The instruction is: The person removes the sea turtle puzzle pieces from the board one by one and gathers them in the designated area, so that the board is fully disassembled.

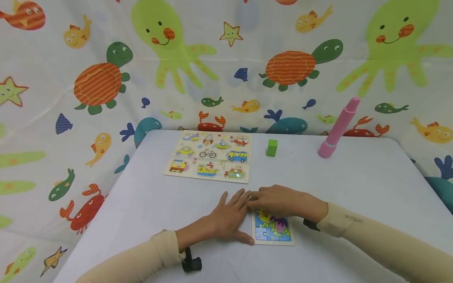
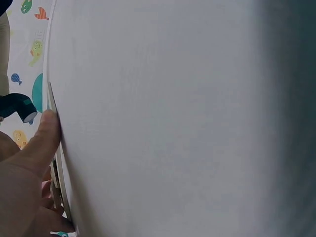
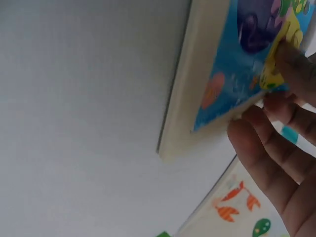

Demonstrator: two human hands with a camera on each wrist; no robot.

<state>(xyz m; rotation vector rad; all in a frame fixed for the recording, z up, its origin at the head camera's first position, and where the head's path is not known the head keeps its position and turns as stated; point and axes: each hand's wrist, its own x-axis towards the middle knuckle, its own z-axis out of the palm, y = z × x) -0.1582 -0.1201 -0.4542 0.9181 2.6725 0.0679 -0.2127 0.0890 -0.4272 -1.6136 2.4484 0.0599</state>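
Observation:
A small jigsaw puzzle (image 1: 262,234) with a blue, yellow and purple picture lies in a pale wooden tray (image 3: 183,106). My left hand (image 1: 229,220) rests beside it with fingers spread, thumb at the near left corner and fingertips near the far left one. In the left wrist view the thumb (image 2: 43,140) presses along the tray's edge. Over the puzzle's far end, my right hand (image 1: 277,199) bends its fingers down. The right wrist view shows its thumb (image 3: 296,69) on a yellow and blue puzzle piece (image 3: 269,74), pinched against the index finger; the piece's far end is hidden.
Behind the hands lies a wooden vehicle peg board (image 1: 212,157). A green block (image 1: 272,148) stands to its right, and farther right a pink cylindrical object (image 1: 337,129) stands upright. A sea-animal patterned cloth (image 1: 226,86) hangs behind the white table (image 1: 141,204).

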